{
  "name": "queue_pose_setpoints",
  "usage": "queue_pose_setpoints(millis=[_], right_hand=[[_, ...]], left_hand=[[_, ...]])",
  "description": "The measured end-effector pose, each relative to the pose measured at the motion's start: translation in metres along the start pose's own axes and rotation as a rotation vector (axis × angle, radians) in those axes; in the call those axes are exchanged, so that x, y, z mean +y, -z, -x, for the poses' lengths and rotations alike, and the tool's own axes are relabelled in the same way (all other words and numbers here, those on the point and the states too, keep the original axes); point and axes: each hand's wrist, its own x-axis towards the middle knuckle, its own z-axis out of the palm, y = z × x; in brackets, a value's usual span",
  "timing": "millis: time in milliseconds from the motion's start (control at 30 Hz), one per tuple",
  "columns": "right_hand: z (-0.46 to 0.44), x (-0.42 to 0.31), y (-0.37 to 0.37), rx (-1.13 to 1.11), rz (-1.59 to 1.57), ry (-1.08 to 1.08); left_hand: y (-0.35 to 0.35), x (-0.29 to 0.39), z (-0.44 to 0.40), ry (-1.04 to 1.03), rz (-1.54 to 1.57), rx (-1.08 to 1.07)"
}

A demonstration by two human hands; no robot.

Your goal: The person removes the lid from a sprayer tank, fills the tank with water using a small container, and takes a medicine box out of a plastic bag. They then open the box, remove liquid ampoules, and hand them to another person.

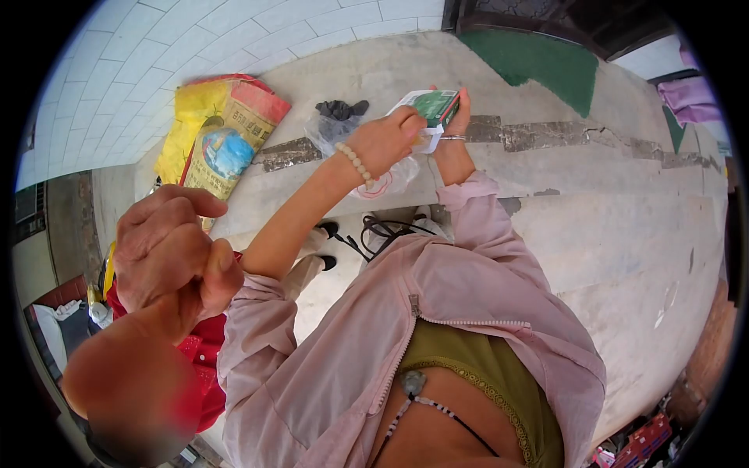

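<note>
A green and white box (437,106) is held up over the pale ledge. My right hand (460,113), with a silver bangle at the wrist, has its fingers wrapped round the far side of the box. My left hand (390,140), wearing a beaded bracelet, is closed at the near left end of the box, by a white flap; what its fingertips pinch is hidden. Beneath my left hand lies a clear plastic bag (399,176) with red print. A dark crumpled item (342,109) rests on more clear plastic just beyond.
A yellow and red printed sack (226,140) lies against the white tiled wall (156,54). Close at the left, another person in red holds up a bent hand (168,249). Green covering (538,66) lies at the back, and purple cloth (690,100) hangs at the right.
</note>
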Motion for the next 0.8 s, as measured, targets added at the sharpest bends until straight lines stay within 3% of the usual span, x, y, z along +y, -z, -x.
queue_pose_setpoints(millis=[67, 167, 367, 467, 600, 733, 800], right_hand=[[-0.001, 0.001, 0.001, -0.017, 0.004, -0.016], [-0.001, 0.003, -0.001, 0.036, 0.048, 0.063], [0.014, 0.007, -0.027, 0.003, -0.019, -0.059], [0.006, 0.013, -0.024, 0.004, 0.02, 0.011], [0.005, 0.019, -0.025, -0.037, 0.052, -0.062], [0.005, 0.026, -0.032, -0.045, 0.013, -0.161], [0.005, 0.029, -0.035, -0.04, 0.043, -0.137]], left_hand=[[0.002, 0.002, -0.001, 0.068, 0.014, -0.08], [-0.002, 0.001, 0.003, 0.062, -0.009, -0.034], [0.007, 0.001, 0.016, 0.069, -0.007, 0.118], [0.005, -0.007, 0.023, 0.228, 0.346, 0.112], [0.01, -0.006, 0.028, 0.289, 0.705, 0.14], [0.008, -0.015, 0.038, 0.235, 0.689, 0.196], [0.013, -0.015, 0.041, 0.268, 0.53, 0.187]])
